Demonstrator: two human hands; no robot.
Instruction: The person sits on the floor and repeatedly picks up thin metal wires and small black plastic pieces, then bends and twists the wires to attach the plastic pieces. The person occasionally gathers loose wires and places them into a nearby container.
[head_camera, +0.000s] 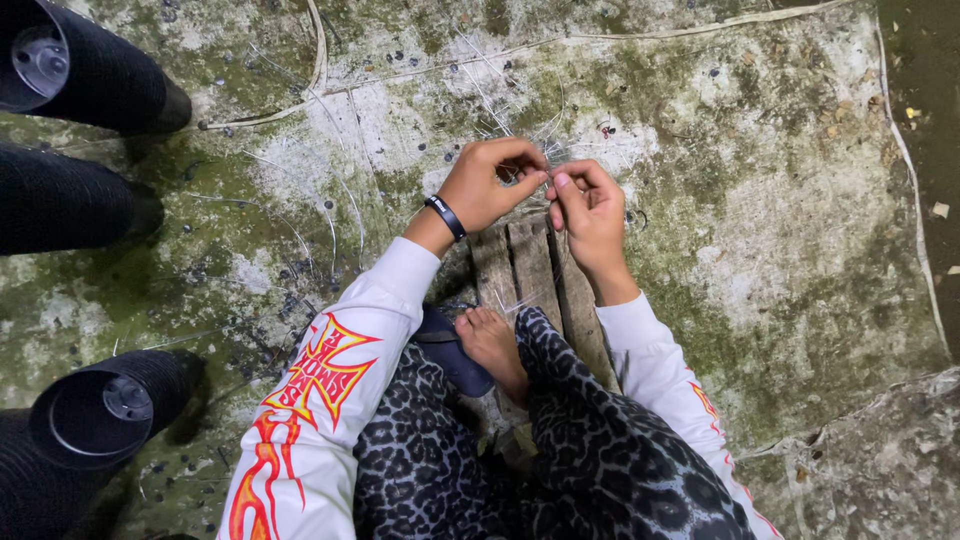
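From my head camera, looking down: my left hand (490, 180) and right hand (588, 205) meet just above the wooden slats (530, 270) I sit beside, fingertips almost touching. Both are pinched on a bundle of thin clear strands (552, 160), which fans out pale between my thumbs and runs up over the mossy concrete floor (760, 200). My left hand is curled, thumb against forefinger around the strands; my right grips them the same way from the other side. A black band (446, 216) sits on my left wrist. My bare foot (492, 345) rests on a dark sandal (450, 350) by the slats.

To work these well, I judge I should keep both pinches close together and the strands taut, so none slip loose among the stray ones on the floor. Stacks of black ribbed pots (95, 60) lie well apart on my left.
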